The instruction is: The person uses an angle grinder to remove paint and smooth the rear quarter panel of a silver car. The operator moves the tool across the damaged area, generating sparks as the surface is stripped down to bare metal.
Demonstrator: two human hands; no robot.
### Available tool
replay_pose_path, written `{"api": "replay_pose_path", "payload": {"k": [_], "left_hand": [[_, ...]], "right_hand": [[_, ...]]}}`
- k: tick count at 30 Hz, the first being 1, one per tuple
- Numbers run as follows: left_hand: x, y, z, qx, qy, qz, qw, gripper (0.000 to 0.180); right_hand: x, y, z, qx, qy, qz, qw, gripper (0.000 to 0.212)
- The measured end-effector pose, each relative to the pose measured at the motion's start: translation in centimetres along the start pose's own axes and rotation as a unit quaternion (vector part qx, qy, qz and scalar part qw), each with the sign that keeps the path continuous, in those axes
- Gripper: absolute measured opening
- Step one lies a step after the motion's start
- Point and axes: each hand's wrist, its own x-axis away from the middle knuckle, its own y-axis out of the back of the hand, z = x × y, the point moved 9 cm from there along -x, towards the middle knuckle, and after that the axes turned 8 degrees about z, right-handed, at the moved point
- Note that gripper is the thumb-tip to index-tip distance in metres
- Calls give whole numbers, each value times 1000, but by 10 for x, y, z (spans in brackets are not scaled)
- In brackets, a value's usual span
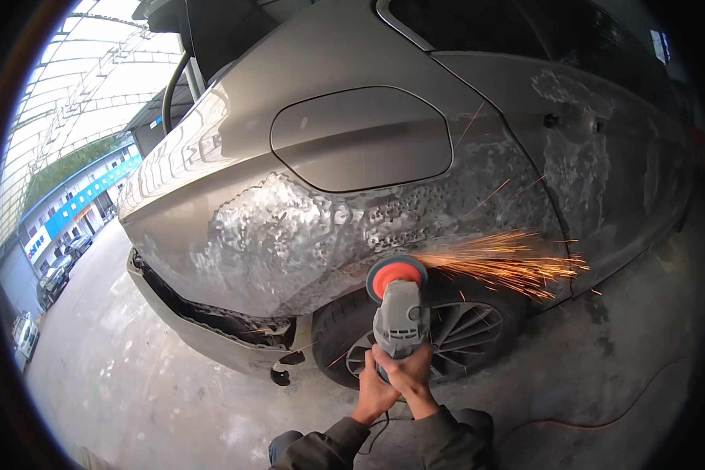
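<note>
One grinder (399, 323) is throwing sparks (505, 262) beside a car (352, 47)

In the head view, the left hand (376, 389) is gripping the lower end of the grinder, and the right hand (410, 370) is clasping the same end, partly overlapping the left; both are clamped firmly on it. The tool is pointing up and away from the person, in front of the rear wheel (466, 333). Its round disc (393, 274), red-orange at the centre and dark at the rim, is sitting at the lower edge of the bodywork over the wheel; the exact contact is hidden. Orange streaks are fanning out rightward.

Above the disc, a pitted patch of bare metal (266, 219) is spreading leftward below the fuel flap (360, 141). To the right, the door (634, 176) is showing scuffed areas. At lower left, the bumper (200, 337) is hanging partly apart from the body. An orange-brown cable (595, 425) is curving over the concrete floor (157, 392). Farther off at left, parked cars (52, 283) are standing near a blue-banded building (86, 202).
</note>
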Motion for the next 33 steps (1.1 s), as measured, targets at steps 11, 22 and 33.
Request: {"api": "replay_pose_path", "payload": {"k": [11, 22, 33], "left_hand": [[-5, -14, -20, -4, -58, -26, 998, 72], [2, -5, -2, -19, -26, 9, 999, 88], [4, 6, -8, -19, -68, -45, 996, 75]], "right_hand": [[-2, 20, 16, 18, 16, -26, 999, 40], [1, 8, 12, 46, 42, -40, 997, 48], [1, -4, 4, 65, 15, -9, 998, 53]]}}
